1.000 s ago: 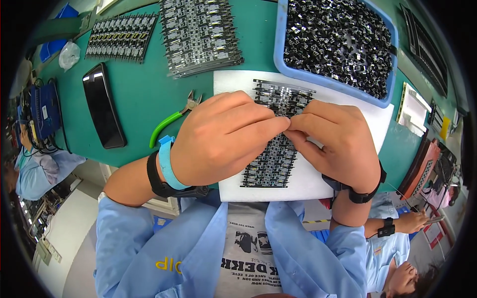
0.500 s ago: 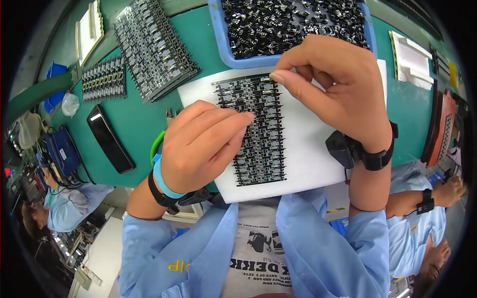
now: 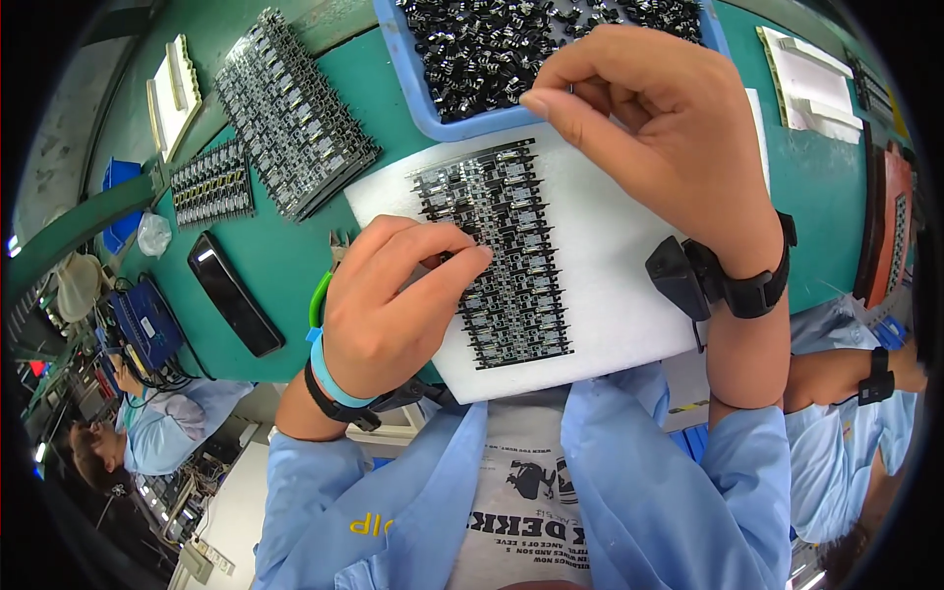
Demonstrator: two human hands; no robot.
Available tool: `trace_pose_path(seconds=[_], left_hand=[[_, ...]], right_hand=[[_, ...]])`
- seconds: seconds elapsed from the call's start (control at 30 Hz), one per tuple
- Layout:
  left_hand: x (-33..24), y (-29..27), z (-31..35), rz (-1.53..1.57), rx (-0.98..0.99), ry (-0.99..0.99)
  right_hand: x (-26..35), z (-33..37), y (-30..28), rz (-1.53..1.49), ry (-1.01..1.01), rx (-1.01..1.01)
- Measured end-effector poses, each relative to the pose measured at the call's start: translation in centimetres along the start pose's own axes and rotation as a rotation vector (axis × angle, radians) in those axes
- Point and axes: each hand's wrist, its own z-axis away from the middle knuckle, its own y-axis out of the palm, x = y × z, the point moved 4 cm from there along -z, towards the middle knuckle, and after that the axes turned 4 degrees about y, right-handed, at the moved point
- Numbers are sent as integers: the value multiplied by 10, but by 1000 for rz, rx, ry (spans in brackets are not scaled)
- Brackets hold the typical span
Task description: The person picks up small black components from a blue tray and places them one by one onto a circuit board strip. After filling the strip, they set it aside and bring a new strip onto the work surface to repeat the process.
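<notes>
A black panel of small circuit boards [image 3: 516,265] lies on a white foam sheet [image 3: 629,320]. My left hand [image 3: 393,300] is over the panel's left side, thumb and forefinger pinched together. Something dark shows behind those fingers, too little of it to name. Above the far right part of the foam is my right hand [image 3: 659,128], its thumb and forefinger closed by the near rim of a blue bin [image 3: 462,128]. Whatever it may hold is hidden. Many small black parts with shiny metal pieces [image 3: 482,59] fill the bin.
Stacked circuit board panels [image 3: 295,118] stand at the far left, beside a smaller panel [image 3: 211,182]. A black phone [image 3: 234,295] and green-handled pliers [image 3: 321,295] lie left of the foam. White trays [image 3: 811,84] are at the far right. Co-workers sit on both sides.
My right hand has moved away from the panel's far edge to the bin's near rim. My left hand has shifted slightly toward me over the panel. The whole view has tilted a little.
</notes>
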Motion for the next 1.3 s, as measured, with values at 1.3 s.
trace_pose_path(seconds=[1.3], left_hand=[[-2, 1, -4, -61, -43, -64]], right_hand=[[-13, -13, 9, -169, -496, -284]])
